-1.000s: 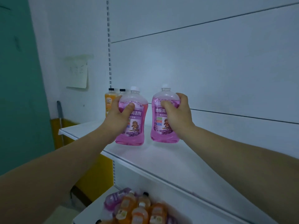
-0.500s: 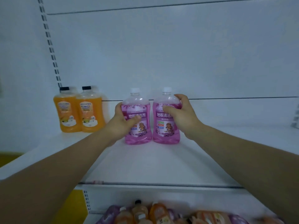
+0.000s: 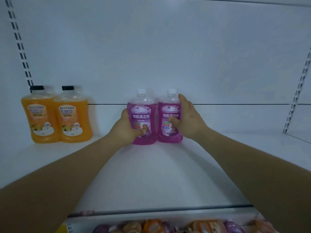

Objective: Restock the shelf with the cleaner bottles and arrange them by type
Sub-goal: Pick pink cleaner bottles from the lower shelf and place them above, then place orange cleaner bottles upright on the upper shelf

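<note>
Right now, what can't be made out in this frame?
All head view.
Count of the lower-tier bottles: cut by the bottom edge, blurred.
Lower label of the left purple bottle: under the left hand.
Part of the right purple bottle label: under the right hand.
Small print on the orange bottles: too blurred.

Our left hand [image 3: 125, 130] gripped the left purple bottle [image 3: 142, 105], our right hand [image 3: 190, 121] the right purple bottle [image 3: 165, 108]; both stood upright, right of the orange bottles [image 3: 57, 115].

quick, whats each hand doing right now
left hand: grips the left purple bottle, upright on the shelf
right hand: grips the right purple bottle
</note>
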